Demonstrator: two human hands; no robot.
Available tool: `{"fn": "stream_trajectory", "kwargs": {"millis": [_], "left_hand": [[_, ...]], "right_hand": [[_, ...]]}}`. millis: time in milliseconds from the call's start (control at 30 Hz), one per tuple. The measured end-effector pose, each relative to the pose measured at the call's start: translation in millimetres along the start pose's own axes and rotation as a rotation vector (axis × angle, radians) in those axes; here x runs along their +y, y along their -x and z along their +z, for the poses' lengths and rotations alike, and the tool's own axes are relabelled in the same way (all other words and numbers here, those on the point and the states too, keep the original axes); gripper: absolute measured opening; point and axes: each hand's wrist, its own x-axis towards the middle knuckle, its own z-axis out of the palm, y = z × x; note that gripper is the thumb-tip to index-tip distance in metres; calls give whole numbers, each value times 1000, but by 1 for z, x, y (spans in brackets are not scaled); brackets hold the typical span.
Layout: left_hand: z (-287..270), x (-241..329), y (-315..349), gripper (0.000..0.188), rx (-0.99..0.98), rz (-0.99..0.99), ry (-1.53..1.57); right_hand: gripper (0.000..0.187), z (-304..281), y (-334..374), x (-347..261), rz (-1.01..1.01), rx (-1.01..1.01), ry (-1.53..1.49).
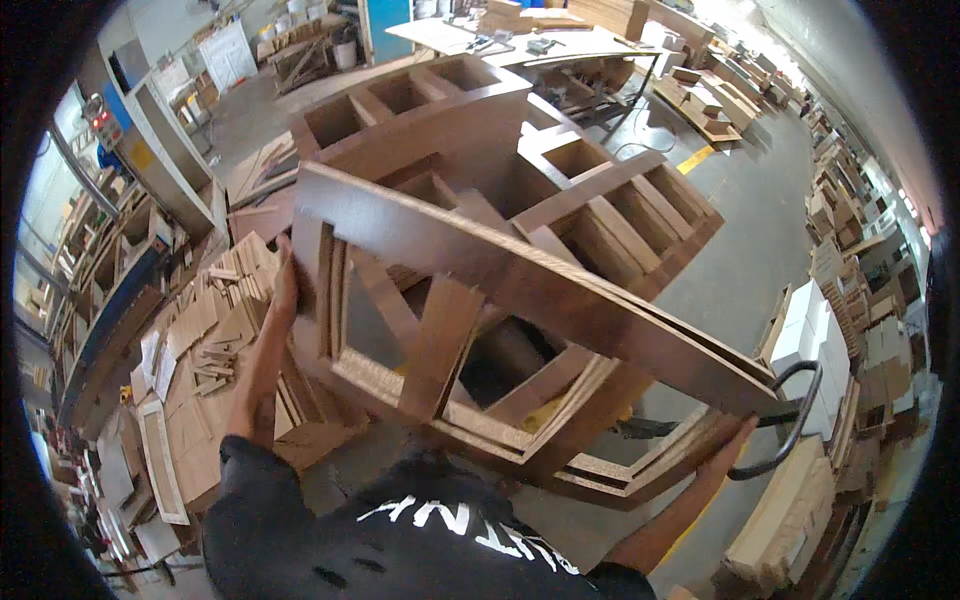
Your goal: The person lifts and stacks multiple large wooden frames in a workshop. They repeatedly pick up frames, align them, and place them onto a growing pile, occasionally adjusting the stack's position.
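A brown wooden frame (440, 235) with three openings and raw particleboard edges hangs tilted in front of me, its left end higher than its right. My left hand (286, 285) is closed on its left end, with the fingers partly hidden by the edge. At the lower right corner, my right hand (735, 442) grips the same frame, its fingers mostly out of sight. Just beyond are similar brown frames, including a divided one (440, 118) at the back left and another (640, 215) at the right, partly covered by the held frame.
Cut board offcuts (215, 320) lie piled to my left. A bent black tube handle (815, 420) rises beside my right hand, near white boxes (805, 335). A white-topped worktable (590, 45) with tools stands at the back. Stacked wooden parts (830, 220) line the right side.
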Motion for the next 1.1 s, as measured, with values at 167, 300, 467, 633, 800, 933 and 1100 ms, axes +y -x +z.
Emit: {"fn": "stream_trajectory", "kwargs": {"millis": [167, 300, 467, 633, 800, 933, 1100], "left_hand": [[38, 23, -94, 94, -330, -47, 48], [51, 1, -168, 92, -201, 146, 102], [31, -46, -232, 78, -296, 150, 277], [11, -77, -249, 69, -219, 102, 408], [9, -104, -258, 69, -294, 135, 356], [-124, -142, -369, 72, -350, 80, 249], [-61, -100, -316, 50, -427, 40, 407]], "right_hand": [[84, 58, 78, -20, -138, 207, 7], [83, 89, 108, -11, -399, 180, -15], [87, 128, 121, 4, -444, 342, -90], [88, 127, 122, 31, -409, 433, -195], [91, 104, 143, 47, -375, 380, -133], [81, 98, 114, 70, -232, 193, -288], [87, 77, 140, 60, -342, -40, -153]]}}
